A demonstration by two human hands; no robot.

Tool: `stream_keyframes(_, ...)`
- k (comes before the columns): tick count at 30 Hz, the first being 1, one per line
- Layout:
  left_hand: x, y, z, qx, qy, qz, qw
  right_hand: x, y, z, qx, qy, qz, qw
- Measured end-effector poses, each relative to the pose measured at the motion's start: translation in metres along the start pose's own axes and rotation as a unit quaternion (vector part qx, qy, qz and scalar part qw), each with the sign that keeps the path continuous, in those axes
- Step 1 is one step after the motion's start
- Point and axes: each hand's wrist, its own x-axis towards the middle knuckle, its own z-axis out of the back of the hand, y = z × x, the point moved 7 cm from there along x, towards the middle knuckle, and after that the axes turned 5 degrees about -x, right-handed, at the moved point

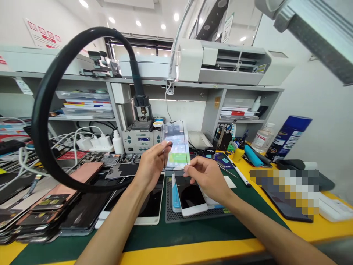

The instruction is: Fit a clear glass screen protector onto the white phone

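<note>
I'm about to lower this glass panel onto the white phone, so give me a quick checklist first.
1. Glass panel held at both ends: ok, left hand pinches its side, right hand its lower edge.
2. Panel clear of the white phone: ok, held upright above it.
3. Phone seated on the grid mat: ok.
4. Phone screen free of dust: cannot tell.
5. Panel squared to the phone: not ok, upright rather than flat.
6. Black hose clear of the hands: ok.
</note>
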Motion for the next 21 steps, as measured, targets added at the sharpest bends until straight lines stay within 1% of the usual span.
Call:
stream_keyframes(2,-0.001,0.006,-0.004,0.017,0.023,0.03,0.999,0.0,-0.001,0.0,0.018,-0.003,-0.002,1.0)
stream_keyframes(5,-0.002,0.014,-0.007,0.027,0.04,0.052,0.997,0.001,-0.001,0.002,0.06,-0.011,-0.003,0.998)
stream_keyframes(8,-0.003,0.018,-0.008,0.05,0.05,0.06,0.996,0.003,0.0,0.001,0.096,0.004,-0.005,0.995)
stream_keyframes(11,-0.005,0.025,-0.011,0.083,0.067,0.083,0.991,0.006,-0.002,-0.001,0.107,0.015,-0.008,0.994)
stream_keyframes(13,-0.005,0.028,-0.01,0.091,0.065,0.096,0.989,0.009,-0.007,0.0,0.105,0.011,-0.019,0.994)
stream_keyframes(17,-0.002,0.026,-0.007,0.094,0.053,0.089,0.99,0.013,-0.014,0.004,0.115,0.0,-0.036,0.993)
stream_keyframes(21,0.002,0.023,-0.002,0.139,0.043,0.086,0.986,0.014,-0.014,0.007,0.121,-0.003,-0.044,0.992)
